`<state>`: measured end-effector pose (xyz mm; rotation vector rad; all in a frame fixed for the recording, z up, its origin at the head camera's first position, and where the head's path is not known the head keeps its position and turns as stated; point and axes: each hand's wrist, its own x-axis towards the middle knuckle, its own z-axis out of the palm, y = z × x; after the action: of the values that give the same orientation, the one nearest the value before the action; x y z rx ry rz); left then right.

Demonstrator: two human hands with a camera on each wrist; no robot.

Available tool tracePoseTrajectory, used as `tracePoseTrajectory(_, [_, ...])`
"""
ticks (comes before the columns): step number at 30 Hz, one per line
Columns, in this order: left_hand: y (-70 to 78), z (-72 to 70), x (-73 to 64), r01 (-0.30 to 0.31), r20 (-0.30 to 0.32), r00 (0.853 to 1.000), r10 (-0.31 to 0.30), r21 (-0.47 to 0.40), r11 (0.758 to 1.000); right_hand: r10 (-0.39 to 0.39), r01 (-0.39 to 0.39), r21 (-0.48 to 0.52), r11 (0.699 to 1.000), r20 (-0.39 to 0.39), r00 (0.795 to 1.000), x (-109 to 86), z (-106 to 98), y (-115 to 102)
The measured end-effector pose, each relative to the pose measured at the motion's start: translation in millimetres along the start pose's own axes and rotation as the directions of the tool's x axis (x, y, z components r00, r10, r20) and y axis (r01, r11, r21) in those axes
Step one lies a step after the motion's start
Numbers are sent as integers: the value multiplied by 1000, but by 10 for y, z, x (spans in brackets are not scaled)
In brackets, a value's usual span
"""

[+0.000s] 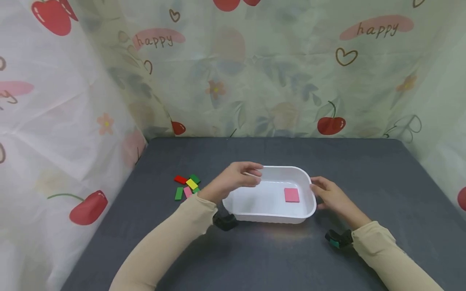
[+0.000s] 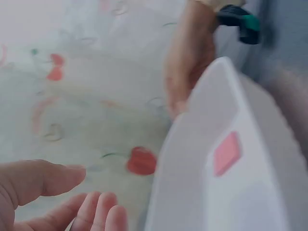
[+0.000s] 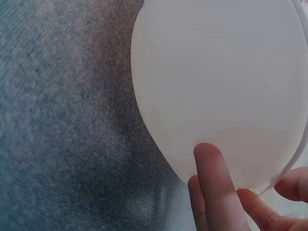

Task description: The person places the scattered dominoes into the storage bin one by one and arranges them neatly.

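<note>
A white plastic tray [image 1: 262, 202] with rounded corners sits on the dark table. Inside it, toward the right end, lies a pink square piece [image 1: 291, 195]. My right hand [image 1: 329, 196] holds the tray's right end: in the right wrist view, fingers [image 3: 216, 187] lie against the outer wall and the thumb is at the rim. Over the tray's left end hovers my left hand [image 1: 238, 178], its fingers loosely bent. Nothing shows between the left thumb [image 2: 53, 180] and fingers in the left wrist view.
Left of the tray, partly behind my left forearm, lie several small flat pieces: a red one [image 1: 180, 179], a yellow one [image 1: 191, 184], a pink one [image 1: 187, 192] and green ones [image 1: 178, 193]. Patterned curtains [image 1: 236, 81] stand behind the table [image 1: 269, 258] and at its sides.
</note>
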<state>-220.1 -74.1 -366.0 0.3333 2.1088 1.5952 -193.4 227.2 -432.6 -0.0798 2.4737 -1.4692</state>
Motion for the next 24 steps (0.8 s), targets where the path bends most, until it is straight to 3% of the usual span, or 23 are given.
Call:
tracePoseTrajectory(5, [69,-382,-214,-57,-118,992,52,-40,998,-1,1,12,1000,-10,1000,-17,-28,20])
tracePoseTrajectory(10, [-36,-714,-379,-55,-234,972,37,-73,996,9,-9,13,1000,-6,1000,-15,-47,32])
tracePoseTrajectory(18, [-481,-1107,-639,18,-284,958,-44,-91,996,14,-14,7,1000,0,1000,-26,-31,18])
tracePoseTrajectory(24, [-871,-1250,-777,89,-290,950,-120,-116,989,21,-21,4,1000,0,1000,-10,-19,0])
